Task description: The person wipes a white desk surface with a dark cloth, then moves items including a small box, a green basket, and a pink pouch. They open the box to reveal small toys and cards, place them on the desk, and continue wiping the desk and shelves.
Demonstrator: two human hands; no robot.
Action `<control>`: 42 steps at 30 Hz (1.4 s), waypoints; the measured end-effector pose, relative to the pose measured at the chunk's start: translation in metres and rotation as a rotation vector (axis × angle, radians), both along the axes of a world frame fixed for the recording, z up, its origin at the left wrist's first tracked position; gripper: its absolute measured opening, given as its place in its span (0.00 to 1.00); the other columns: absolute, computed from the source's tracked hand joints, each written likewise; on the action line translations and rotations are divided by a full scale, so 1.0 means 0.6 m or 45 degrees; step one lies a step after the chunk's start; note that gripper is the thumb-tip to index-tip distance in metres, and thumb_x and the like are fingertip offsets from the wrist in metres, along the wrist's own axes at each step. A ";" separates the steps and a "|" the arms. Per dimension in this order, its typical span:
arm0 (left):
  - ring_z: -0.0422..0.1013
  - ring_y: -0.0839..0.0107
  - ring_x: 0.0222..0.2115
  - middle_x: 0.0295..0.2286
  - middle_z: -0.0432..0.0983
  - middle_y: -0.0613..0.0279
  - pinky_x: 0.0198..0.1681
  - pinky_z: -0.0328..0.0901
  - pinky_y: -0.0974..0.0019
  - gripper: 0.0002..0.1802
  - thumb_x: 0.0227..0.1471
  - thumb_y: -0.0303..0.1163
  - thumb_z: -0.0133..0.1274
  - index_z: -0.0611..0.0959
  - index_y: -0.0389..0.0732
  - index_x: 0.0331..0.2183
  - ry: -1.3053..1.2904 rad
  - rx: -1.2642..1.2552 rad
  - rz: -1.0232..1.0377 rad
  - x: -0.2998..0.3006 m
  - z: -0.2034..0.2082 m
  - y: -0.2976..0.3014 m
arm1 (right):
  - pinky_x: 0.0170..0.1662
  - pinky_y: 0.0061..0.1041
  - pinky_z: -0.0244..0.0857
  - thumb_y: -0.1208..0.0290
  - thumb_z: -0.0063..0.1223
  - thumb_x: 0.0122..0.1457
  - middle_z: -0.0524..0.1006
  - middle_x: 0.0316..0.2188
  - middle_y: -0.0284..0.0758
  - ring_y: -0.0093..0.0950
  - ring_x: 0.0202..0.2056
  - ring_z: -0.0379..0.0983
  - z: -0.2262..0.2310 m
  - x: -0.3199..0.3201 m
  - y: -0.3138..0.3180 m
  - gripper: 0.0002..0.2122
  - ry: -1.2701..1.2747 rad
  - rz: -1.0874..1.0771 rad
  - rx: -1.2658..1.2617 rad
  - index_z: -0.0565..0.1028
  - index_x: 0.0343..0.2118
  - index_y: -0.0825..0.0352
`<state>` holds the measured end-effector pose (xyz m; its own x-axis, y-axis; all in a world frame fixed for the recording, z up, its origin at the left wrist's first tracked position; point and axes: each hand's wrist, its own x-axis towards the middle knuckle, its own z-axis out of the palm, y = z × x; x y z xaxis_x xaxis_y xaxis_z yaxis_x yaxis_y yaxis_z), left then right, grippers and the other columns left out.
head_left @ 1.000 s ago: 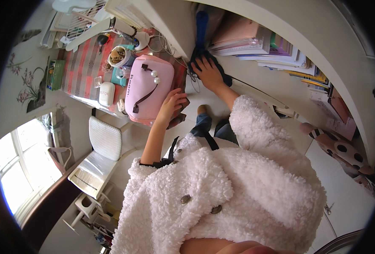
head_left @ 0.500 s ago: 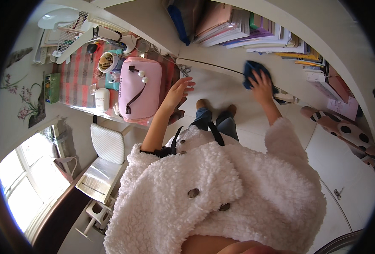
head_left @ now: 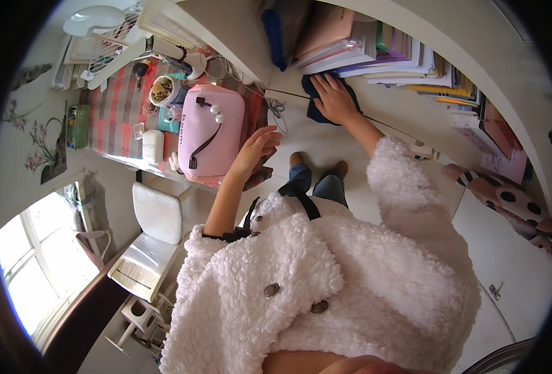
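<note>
My right hand (head_left: 336, 100) holds a dark blue cloth (head_left: 316, 114) against the white shelf (head_left: 282, 81), its fingers laid over the fabric near the shelf's left end. The cloth spreads out on both sides of the hand and laps the front edge. My left hand (head_left: 257, 149) hovers open and holds nothing, fingers loosely stretched, at the right side of a pink case (head_left: 226, 112). That case has a black strap and white pearl-like balls, and it lies on a red and grey checked tablecloth (head_left: 111, 93).
Books and folders (head_left: 401, 56) stand along the back of the shelf. A lamp (head_left: 95, 22), a white bottle (head_left: 153, 146) and a cup (head_left: 164, 90) are on the table. A white chair (head_left: 157, 212) stands at left, a spotted plush toy (head_left: 507, 196) at right. Cables (head_left: 277, 109) hang beside the table.
My right hand has slid the cloth leftward along the shelf, toward the table end. My left hand has dropped slightly and stays open by the pink case.
</note>
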<state>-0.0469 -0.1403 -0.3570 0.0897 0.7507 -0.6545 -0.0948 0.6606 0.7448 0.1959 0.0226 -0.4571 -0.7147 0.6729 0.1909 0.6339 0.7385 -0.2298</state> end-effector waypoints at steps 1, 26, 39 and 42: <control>0.69 0.73 0.47 0.48 0.73 0.64 0.51 0.59 0.66 0.22 0.63 0.42 0.37 0.70 0.44 0.55 -0.021 0.008 -0.045 -0.001 0.013 0.005 | 0.60 0.39 0.55 0.62 0.49 0.57 0.67 0.56 0.39 0.41 0.58 0.59 0.000 -0.011 -0.001 0.28 -0.023 -0.046 -0.011 0.62 0.59 0.67; 0.71 0.69 0.47 0.49 0.71 0.57 0.52 0.63 0.65 0.26 0.59 0.44 0.41 0.70 0.35 0.51 0.264 0.572 -0.405 -0.187 0.370 0.182 | 0.62 0.39 0.51 0.62 0.50 0.59 0.53 0.65 0.37 0.45 0.62 0.52 0.003 0.253 -0.068 0.29 -0.226 -0.396 -0.373 0.56 0.63 0.61; 0.71 0.59 0.38 0.32 0.75 0.58 0.44 0.64 0.55 0.08 0.44 0.32 0.54 0.80 0.42 0.30 1.734 1.202 -1.039 0.038 -0.075 0.200 | 0.63 0.40 0.49 0.71 0.44 0.55 0.56 0.64 0.33 0.35 0.64 0.52 0.011 0.051 -0.046 0.29 -0.296 0.297 0.055 0.58 0.62 0.62; 0.70 0.54 0.39 0.33 0.75 0.55 0.44 0.64 0.54 0.09 0.45 0.27 0.51 0.81 0.40 0.32 1.538 1.050 -0.652 0.024 -0.085 0.162 | 0.63 0.40 0.49 0.69 0.45 0.55 0.57 0.63 0.33 0.35 0.64 0.51 -0.002 -0.038 -0.037 0.29 -0.253 0.314 0.075 0.58 0.62 0.62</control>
<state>-0.0324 -0.0431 -0.4078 0.1820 0.9824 0.0408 0.9105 -0.1841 0.3702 0.1729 0.0003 -0.4584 -0.8822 0.4664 0.0649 0.4620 0.8840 -0.0718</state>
